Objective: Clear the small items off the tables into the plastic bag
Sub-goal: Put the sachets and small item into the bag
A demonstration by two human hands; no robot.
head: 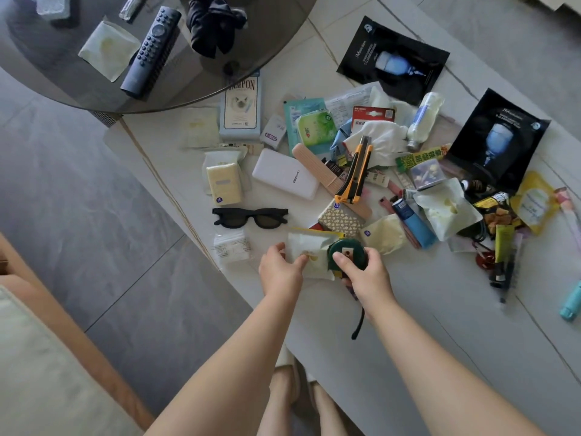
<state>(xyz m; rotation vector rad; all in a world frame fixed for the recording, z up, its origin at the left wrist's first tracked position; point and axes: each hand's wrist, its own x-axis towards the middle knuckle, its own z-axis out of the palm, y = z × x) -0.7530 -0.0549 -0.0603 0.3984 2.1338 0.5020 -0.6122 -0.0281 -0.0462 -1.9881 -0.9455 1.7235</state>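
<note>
A white marble table [408, 325] carries a heap of small items. At its near edge my right hand [366, 275] grips a round green tape measure [345, 251], thumb on its face; a black strap hangs below the hand. My left hand [283, 269] pinches a cream sachet [309, 251] that lies partly under the tape measure. Just beyond lie black sunglasses [250, 217], a white power bank [286, 174], an orange utility knife [355, 173] and a small clear zip bag [232, 248]. No plastic bag for collecting is in view.
A round dark glass table [235, 86] at top left holds a remote control [151, 51], a black cloth [213, 23] and a cream packet [108, 50]. Black mask sachets [393, 58], tubes and snack packets crowd the right. A sofa [47, 372] stands at the lower left over grey floor.
</note>
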